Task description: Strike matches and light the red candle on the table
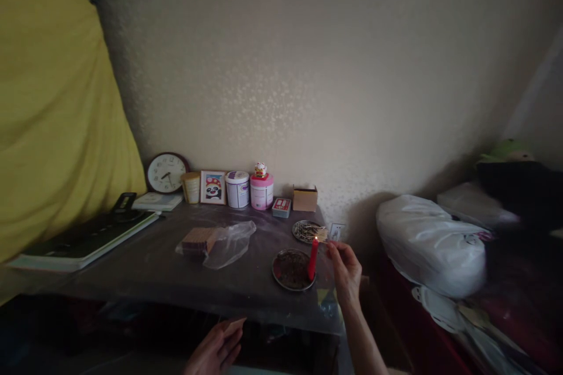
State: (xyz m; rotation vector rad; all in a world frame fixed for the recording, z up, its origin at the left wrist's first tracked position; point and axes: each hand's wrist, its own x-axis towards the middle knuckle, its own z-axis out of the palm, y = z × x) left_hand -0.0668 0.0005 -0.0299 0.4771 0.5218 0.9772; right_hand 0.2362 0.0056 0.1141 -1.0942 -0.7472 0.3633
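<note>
My right hand (346, 272) is just right of a lit red candle (312, 262), its thumb and fingers pinched on a thin matchstick whose tip lies close to the flame. The candle stands at the right side of a round metal plate (290, 288) with a dark, stained bottom. Behind it, another round plate (295, 238) bears many thin sticks (314, 232), which look like matchsticks. Low in front of the table edge, my left hand (215, 348) is closed around a small, flat, tan matchbox (234, 326).
A pack of small boxes (197, 240) lies in clear plastic (231, 245) on the dark table (153, 269). Along the wall stand a clock (167, 173), a framed picture (213, 187), two tins (238, 190) and an open carton (305, 199). White bags (431, 246) lie right.
</note>
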